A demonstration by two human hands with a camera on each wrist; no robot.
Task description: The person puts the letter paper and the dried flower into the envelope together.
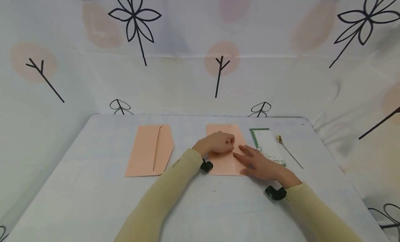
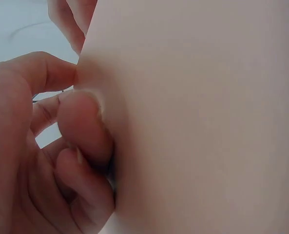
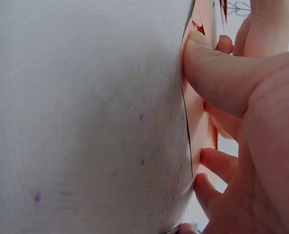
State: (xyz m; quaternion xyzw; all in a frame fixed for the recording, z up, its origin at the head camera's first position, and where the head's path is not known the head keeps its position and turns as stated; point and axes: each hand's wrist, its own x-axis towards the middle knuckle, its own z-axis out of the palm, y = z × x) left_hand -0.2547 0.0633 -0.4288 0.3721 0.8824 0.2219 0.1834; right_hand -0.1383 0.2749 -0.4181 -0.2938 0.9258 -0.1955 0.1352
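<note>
A peach paper envelope [image 1: 221, 167] lies on the white table in front of me, partly covered by both hands. My left hand [image 1: 217, 142] is over its upper middle, with curled fingers that pinch the paper's edge; in the left wrist view the envelope [image 2: 198, 112] fills much of the picture beside those fingers. From the right, my right hand [image 1: 260, 164] rests on the envelope with its fingers spread. Its thumb [image 3: 217, 73] touches the paper near the edge in the right wrist view.
A second peach envelope [image 1: 142, 151] lies to the left, its flap at the right side. Right of the hands are a white card [image 1: 267, 141] with a green leafy border and a dried flower [image 1: 289, 151] on a thin stem. Patterned cloth [image 1: 181, 78] hangs behind the table.
</note>
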